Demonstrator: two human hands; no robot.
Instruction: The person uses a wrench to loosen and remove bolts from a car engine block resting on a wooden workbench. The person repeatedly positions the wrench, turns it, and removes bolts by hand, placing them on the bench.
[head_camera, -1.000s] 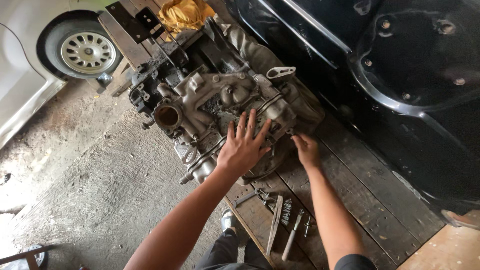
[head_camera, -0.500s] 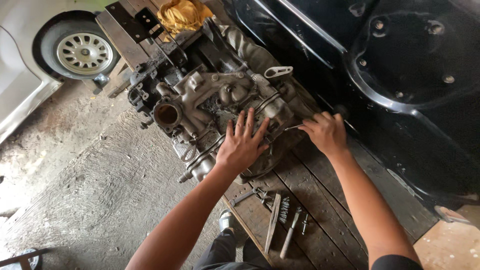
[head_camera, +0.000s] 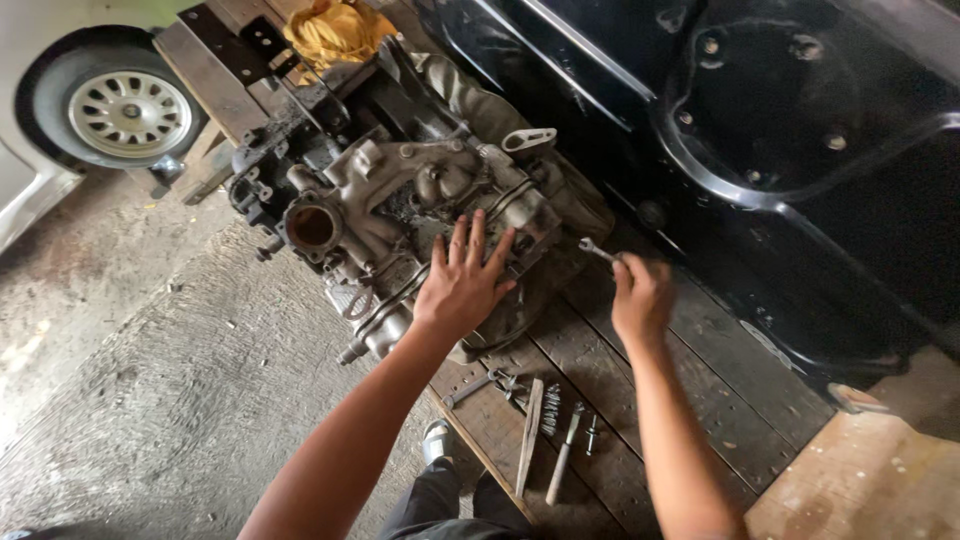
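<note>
Greasy cast engine (head_camera: 400, 210) under left hand (head_camera: 462, 285).

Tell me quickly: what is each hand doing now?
Left hand: open, fingers spread flat on the grimy grey metal engine block.
Right hand: closed around a small silver metal wrench.

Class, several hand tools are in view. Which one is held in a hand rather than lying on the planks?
The small wrench in the right hand, raised beside the engine. The other tools lie loose on the planks near the person's legs.
</note>
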